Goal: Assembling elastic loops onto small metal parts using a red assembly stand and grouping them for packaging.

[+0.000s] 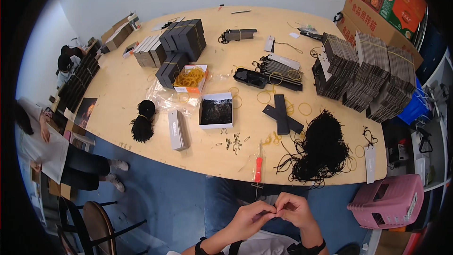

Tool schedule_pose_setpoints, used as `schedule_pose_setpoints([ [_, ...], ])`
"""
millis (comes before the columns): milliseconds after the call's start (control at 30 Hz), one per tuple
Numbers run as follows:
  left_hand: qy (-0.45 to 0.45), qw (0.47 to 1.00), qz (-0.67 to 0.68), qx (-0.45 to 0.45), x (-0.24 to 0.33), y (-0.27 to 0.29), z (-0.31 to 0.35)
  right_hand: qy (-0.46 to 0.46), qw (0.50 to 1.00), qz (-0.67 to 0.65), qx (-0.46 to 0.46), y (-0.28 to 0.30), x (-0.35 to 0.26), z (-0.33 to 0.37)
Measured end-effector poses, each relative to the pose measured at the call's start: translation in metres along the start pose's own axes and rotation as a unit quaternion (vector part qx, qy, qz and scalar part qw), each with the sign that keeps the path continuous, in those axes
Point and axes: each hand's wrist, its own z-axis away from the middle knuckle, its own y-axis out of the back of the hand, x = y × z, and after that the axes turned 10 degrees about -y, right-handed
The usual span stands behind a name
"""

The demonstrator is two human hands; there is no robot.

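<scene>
Over my lap, just off the table's near edge, my left hand [252, 218] and my right hand [293, 210] meet fingertip to fingertip. Both are pinched closed. Whatever lies between the fingers is too small and too covered to name. In front of them on the table lies a red-handled tool [258, 169] with a thin metal shaft. To the right spreads a heap of black cords [325, 148]. Small safety pins [236, 144] are scattered left of the tool. Beyond them stands an open white box [216, 125] of dark, fine pieces.
Dark tag stacks [373, 68] rise at the right, grey and black blocks [181, 40] at the back left. A box of yellow rubber bands [191, 76] stands mid-table. A pink stool [389, 200] is right of me; another person [47, 146] is at left, near a chair [99, 224].
</scene>
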Motion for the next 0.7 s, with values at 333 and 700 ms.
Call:
schedule_pose_setpoints([
  [333, 0.058, 0.985, 0.145, -0.078, 0.002, 0.01, -0.007, -0.027, 0.999, -0.029, -0.01, 0.003, -0.006, 0.004],
  [700, 0.145, 0.957, 0.229, -0.101, -0.005, 0.011, -0.007, -0.072, 0.99, 0.116, -0.029, 0.005, -0.022, 0.0],
])
